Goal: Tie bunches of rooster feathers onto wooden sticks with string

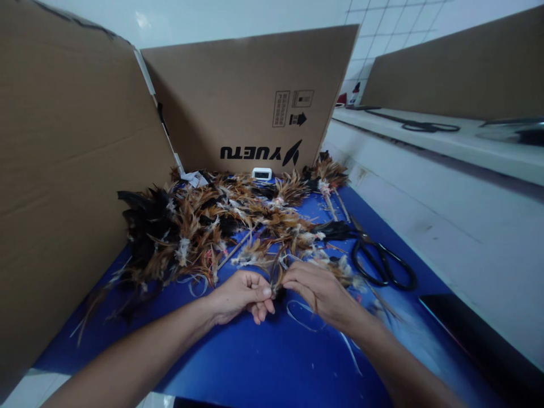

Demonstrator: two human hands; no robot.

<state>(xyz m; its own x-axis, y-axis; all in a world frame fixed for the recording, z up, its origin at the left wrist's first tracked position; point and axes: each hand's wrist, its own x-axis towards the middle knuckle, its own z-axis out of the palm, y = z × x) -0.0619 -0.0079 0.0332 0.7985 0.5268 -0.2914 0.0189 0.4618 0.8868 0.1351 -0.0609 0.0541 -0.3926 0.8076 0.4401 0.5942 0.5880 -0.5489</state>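
A small feather bunch (277,276), brown and dark, stands between my two hands near the middle of the blue table. My left hand (249,293) pinches its lower end between thumb and fingers. From the right, my right hand (317,289) has its fingertips closed at the side of the same bunch; they partly hide it. A thin pale strip (304,323) curls on the table below my right hand. Beyond both hands lies a wide pile of brown, black and white feathers (191,226).
Black-handled scissors (382,266) lie right of the pile, with a dark flat object (471,340) nearer. A small white digital device (262,174) stands behind the feathers. Cardboard panels (250,102) rise behind and at left. A ledge (488,147) on the right holds more scissors (429,127).
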